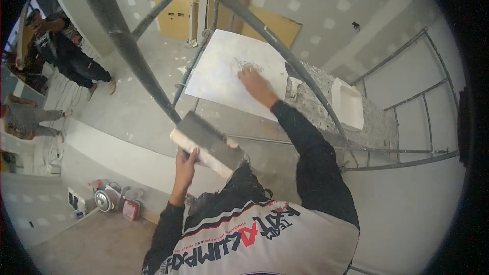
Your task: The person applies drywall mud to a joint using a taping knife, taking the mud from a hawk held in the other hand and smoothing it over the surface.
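My left hand [186,165] grips a long rectangular block [210,133] with a flat dark grey face and a pale, rough side. My thumb lies against that pale side, and the block is tilted close to my body. My right arm stretches forward over a white sheet [214,74] that lies flat on the scaffold. There my right hand [256,85] is down on the sheet, its fingers bent and pressed together beside a patch of dark crumbs [247,65]. Whatever is between those fingers is hidden.
Scaffold tubes [130,51] curve around me. Right of the sheet, a white tray [348,103] rests on a speckled plank [318,89]. Two people stand below left, one in dark clothes [69,53]. A round pot [104,200] sits on the floor near a patched wall.
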A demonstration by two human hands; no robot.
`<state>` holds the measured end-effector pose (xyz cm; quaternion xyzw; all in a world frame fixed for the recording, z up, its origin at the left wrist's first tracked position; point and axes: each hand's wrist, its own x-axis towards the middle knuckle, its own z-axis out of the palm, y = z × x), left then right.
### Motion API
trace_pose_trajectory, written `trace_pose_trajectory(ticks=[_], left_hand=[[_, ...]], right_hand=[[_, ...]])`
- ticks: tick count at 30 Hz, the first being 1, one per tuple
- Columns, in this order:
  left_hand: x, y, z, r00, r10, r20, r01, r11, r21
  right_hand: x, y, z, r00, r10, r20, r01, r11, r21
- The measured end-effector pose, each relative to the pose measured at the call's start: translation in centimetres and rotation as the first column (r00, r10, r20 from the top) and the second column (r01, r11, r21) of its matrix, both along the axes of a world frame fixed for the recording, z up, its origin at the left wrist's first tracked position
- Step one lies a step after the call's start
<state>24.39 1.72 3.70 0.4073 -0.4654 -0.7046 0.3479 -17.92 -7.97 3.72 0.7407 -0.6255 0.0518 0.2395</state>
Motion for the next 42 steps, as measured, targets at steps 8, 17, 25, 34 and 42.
trace_pose_trajectory(ticks=[8, 17, 25, 34, 42], left_hand=[[-14.1, -17.2, -0.7, 0.997, 0.059, 0.054, -0.028, 0.885, -0.464], [-20.1, -21.4, -1.6, 0.814, 0.203, 0.544, 0.173, 0.810, -0.561], [-20.0, -21.0, -3.5, 0.525, 0.173, 0.833, 0.579, 0.645, -0.499], [-20.5, -21.0, -3.5, 0.452, 0.128, 0.883, 0.628, 0.657, -0.416], [-20.4, -20.8, -3.9, 0.461, 0.139, 0.876, 0.622, 0.654, -0.431]], right_hand=[[-1.2, 4.4, 7.5, 0.975, 0.002, 0.223, 0.015, 0.997, -0.072], [1.7, 10.3, 4.1, 0.957, -0.002, 0.291, -0.053, 0.981, 0.184], [3.2, 8.2, 3.0, 0.981, 0.094, 0.172, -0.125, 0.975, 0.182], [3.3, 4.1, 3.9, 0.979, 0.093, 0.184, -0.139, 0.957, 0.256], [3.2, 3.4, 3.4, 0.965, 0.102, 0.241, -0.158, 0.962, 0.223]])
